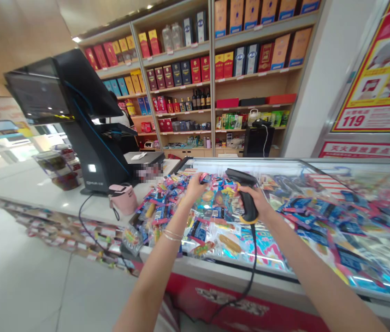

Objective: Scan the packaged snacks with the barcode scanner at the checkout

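Note:
My right hand (pixel 255 202) is wrapped around the handle of a black barcode scanner (pixel 249 210) with yellow trim. The scanner's head points left, towards my other hand, and its black cable hangs over the front of the glass-topped case. My left hand (pixel 195 186) is closed on a small pink snack packet (pixel 204 177), only partly visible past the fingers. Beneath both hands lies a broad spread of individually wrapped snacks (pixel 200 230), many in blue and pink wrappers, with clear packs among them.
Left on the white counter (pixel 18 175) stand a black checkout terminal (pixel 93 138), a pink cup (pixel 123 198) and stacked clear food containers (pixel 58 168). More packets (pixel 350 226) cover the case's right side. Shelves of boxed bottles (pixel 181 74) line the back wall.

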The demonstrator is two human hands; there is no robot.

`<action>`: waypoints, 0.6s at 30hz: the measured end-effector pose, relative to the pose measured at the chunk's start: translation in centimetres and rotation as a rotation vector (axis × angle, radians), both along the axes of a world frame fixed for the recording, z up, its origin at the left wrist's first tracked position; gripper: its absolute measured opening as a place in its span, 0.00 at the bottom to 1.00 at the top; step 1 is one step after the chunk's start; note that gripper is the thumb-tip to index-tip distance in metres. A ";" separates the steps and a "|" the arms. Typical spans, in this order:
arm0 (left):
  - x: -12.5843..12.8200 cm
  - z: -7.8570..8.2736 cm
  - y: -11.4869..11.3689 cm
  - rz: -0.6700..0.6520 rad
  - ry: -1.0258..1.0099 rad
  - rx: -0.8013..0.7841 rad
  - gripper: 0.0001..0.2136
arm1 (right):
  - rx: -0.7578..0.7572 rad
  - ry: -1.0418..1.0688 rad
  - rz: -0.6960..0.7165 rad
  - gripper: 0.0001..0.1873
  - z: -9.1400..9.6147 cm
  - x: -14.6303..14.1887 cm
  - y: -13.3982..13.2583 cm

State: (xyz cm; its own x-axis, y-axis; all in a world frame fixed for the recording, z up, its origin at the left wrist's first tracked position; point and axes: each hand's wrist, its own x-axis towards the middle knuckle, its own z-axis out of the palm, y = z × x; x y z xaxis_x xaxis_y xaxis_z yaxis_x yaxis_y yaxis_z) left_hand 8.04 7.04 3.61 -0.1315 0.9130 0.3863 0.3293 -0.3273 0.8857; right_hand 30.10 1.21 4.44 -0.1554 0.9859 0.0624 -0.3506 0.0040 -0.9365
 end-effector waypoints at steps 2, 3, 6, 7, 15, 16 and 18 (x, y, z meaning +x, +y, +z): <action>2.4 -0.3 -1.1 -0.012 0.166 -0.003 0.13 | 0.008 0.030 -0.031 0.11 1.0 1.5 -0.4; 3.8 -0.5 -1.7 -0.033 0.232 -0.014 0.13 | 0.009 0.048 -0.047 0.10 1.3 2.5 -0.8; 9.1 -1.2 -3.8 -0.140 0.347 -0.066 0.16 | -0.005 0.109 -0.105 0.11 1.9 6.3 -2.4; 11.1 -1.5 -4.6 -0.177 0.386 -0.084 0.17 | -0.020 0.126 -0.136 0.11 1.9 7.8 -3.0; 24.5 -4.8 -9.8 -0.303 0.422 0.042 0.23 | -0.130 0.192 -0.531 0.11 -0.9 20.7 -8.0; 25.3 -5.3 -9.9 -0.301 0.420 0.063 0.23 | -0.144 0.195 -0.570 0.10 -1.4 22.0 -8.5; 26.4 -6.2 -9.7 -0.303 0.425 0.105 0.23 | -0.186 0.204 -0.635 0.09 -2.4 24.4 -9.2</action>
State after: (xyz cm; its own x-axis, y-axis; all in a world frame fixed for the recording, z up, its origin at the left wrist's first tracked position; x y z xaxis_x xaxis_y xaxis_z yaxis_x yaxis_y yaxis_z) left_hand 34.41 -2.67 -2.58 0.3198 0.8394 0.4394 0.5288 -0.5430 0.6524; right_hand 54.47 -7.98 2.03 0.4522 0.8793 -0.1495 -0.5023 0.1125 -0.8574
